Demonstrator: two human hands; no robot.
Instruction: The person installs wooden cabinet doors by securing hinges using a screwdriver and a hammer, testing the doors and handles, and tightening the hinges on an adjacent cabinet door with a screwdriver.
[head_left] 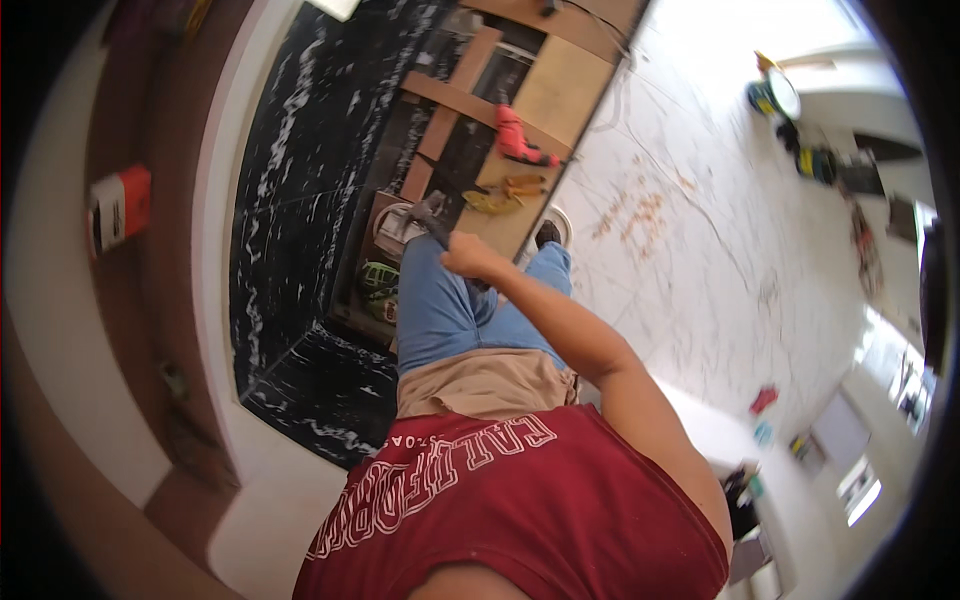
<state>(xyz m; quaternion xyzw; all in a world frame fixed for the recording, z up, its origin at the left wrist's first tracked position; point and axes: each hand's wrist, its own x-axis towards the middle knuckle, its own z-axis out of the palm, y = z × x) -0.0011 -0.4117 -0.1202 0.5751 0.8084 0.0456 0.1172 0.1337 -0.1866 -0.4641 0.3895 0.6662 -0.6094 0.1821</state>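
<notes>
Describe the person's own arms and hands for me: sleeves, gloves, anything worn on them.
The right arm is bare, coming out of a sleeveless, white-lettered dark red top. The right hand is ungloved, with nothing that I can make out worn at the wrist. The left arm and left hand cannot be made out here.

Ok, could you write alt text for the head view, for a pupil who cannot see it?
A person's right hand grips a hammer, seen from above. Farther ahead, a red power drill lies on wooden boards; to the right, brown debris is scattered across a white, grey-veined floor.
</notes>
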